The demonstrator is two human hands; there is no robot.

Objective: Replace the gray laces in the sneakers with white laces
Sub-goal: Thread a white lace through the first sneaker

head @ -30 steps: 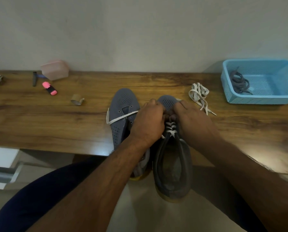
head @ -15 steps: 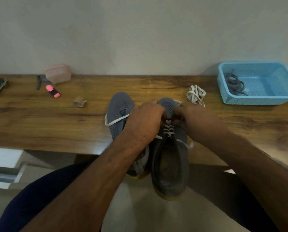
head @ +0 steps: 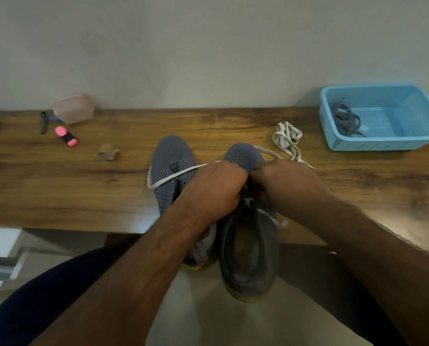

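Note:
Two grey-blue sneakers lie at the table's front edge, heels hanging over it. The left sneaker (head: 171,168) has bare eyelets, and a white lace end (head: 173,176) trails across it. The right sneaker (head: 248,248) carries white lacing near its tongue. My left hand (head: 214,188) and my right hand (head: 287,186) are curled together over its eyelets, gripping the white lace; the fingertips are hidden. A spare white lace (head: 287,137) lies bundled beyond the right sneaker. The grey laces (head: 345,119) sit in the blue basket (head: 373,144).
The wooden table (head: 58,186) runs along a wall. At its back left are a pink box (head: 74,108), a pink highlighter (head: 66,136), a dark pen (head: 43,122) and a small tape roll (head: 107,151). My dark-clothed legs are below the table edge.
Both hands stay on the right sneaker's lacing, with small shifts of the fingers. The view has tilted slightly.

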